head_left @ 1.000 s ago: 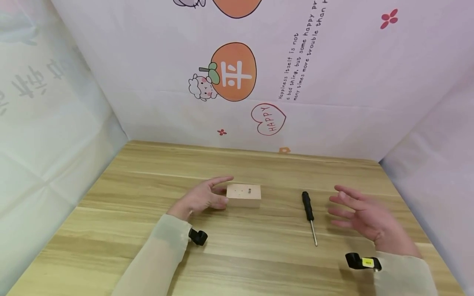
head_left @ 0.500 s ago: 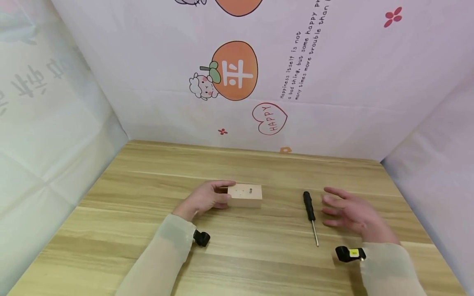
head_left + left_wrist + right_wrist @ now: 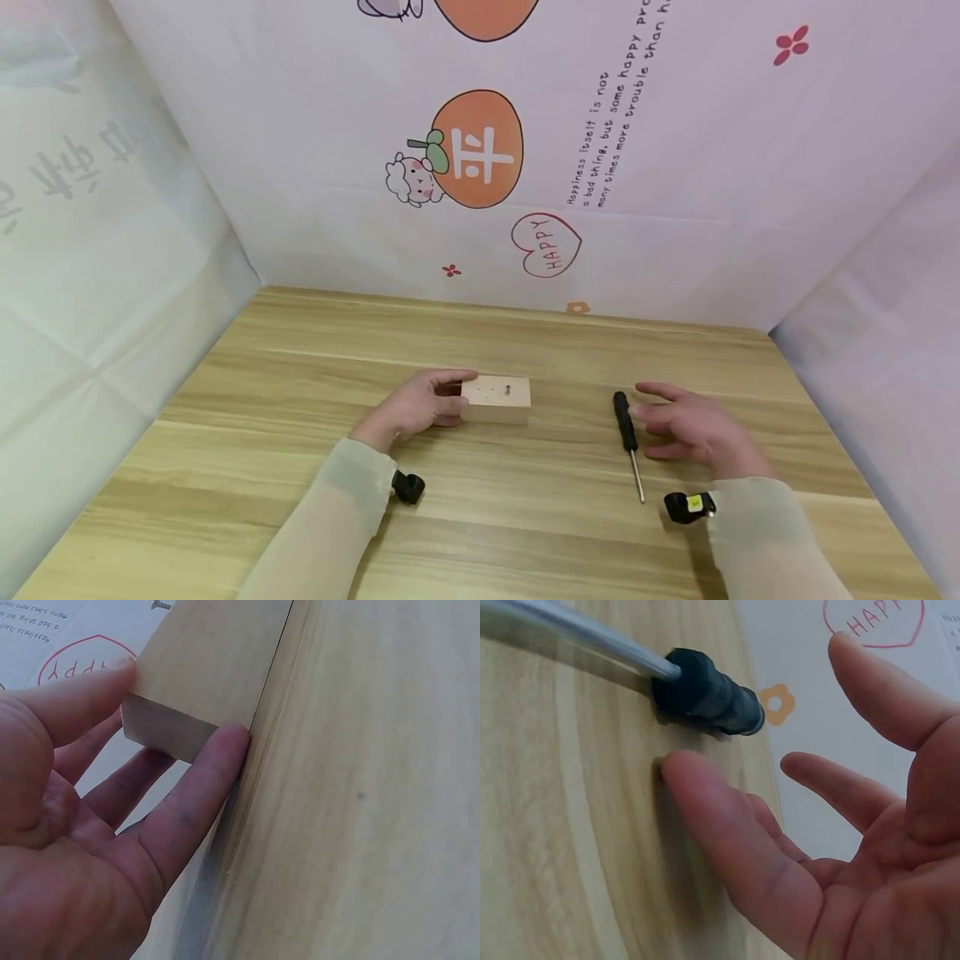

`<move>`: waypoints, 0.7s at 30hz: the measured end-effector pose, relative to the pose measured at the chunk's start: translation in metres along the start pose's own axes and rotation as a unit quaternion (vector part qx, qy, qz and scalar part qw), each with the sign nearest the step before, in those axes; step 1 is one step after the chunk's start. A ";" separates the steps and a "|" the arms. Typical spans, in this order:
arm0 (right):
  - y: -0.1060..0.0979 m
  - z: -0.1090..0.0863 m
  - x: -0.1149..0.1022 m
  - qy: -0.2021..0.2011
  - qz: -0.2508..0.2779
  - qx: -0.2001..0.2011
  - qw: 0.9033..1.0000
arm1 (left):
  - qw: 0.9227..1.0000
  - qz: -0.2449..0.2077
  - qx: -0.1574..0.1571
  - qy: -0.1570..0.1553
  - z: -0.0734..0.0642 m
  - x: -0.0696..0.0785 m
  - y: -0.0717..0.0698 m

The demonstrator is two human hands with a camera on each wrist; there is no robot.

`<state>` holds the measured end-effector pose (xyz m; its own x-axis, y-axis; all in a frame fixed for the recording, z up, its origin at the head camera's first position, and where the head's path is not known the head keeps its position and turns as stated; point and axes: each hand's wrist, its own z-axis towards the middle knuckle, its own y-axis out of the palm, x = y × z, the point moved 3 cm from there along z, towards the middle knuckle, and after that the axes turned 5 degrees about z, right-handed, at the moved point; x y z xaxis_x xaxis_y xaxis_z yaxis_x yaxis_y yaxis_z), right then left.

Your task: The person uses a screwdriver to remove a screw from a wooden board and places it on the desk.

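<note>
A pale wooden block (image 3: 493,412) lies on the table, with small holes and a little metal screw on its top face. My left hand (image 3: 415,405) grips the block's left end between thumb and fingers; in the left wrist view the fingertips press on the wooden block (image 3: 202,660) at its edges. To the right lies a screwdriver (image 3: 626,427) with a black handle and a metal shaft pointing toward me. My right hand (image 3: 693,427) is just right of the handle, fingers spread. From the right wrist, thumb and fingers stand apart near the screwdriver handle (image 3: 712,694), holding nothing.
The wood-grain table (image 3: 465,517) reaches back to a white printed cloth (image 3: 330,167) with cartoon oranges and lettering. More white cloth hangs at the left (image 3: 97,275) and right (image 3: 870,308) sides. Each wrist wears a small black camera (image 3: 408,487).
My right hand has moved left, from well right of the screwdriver to right beside its handle. The left hand has closed in on the block's end. Block and screwdriver stay put.
</note>
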<state>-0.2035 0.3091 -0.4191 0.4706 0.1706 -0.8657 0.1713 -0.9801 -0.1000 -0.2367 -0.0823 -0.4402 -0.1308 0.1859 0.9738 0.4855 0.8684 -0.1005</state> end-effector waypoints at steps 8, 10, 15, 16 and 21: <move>0.009 0.008 -0.003 0.012 -0.067 0.022 0.997 | 1.000 0.005 -0.004 0.001 0.002 -0.003 0.001; 0.010 0.009 -0.003 0.013 -0.077 0.025 0.997 | 1.000 0.006 -0.007 0.004 0.002 -0.004 0.001; 0.013 0.011 -0.005 0.009 -0.092 0.030 0.995 | 1.000 0.004 -0.010 0.011 0.002 -0.004 0.000; 0.013 0.012 -0.005 0.008 -0.095 0.032 0.995 | 1.000 0.004 -0.009 0.013 0.002 -0.004 -0.001; 0.016 0.014 -0.005 0.007 -0.111 0.040 0.993 | 1.000 0.004 -0.007 0.019 0.002 -0.007 -0.002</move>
<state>-0.2150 0.2911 -0.4228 0.4404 0.3833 -0.8119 0.2025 -0.9234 -0.3261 -0.2386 -0.0845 -0.4476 -0.0937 0.1751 0.9801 0.4983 0.8605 -0.1061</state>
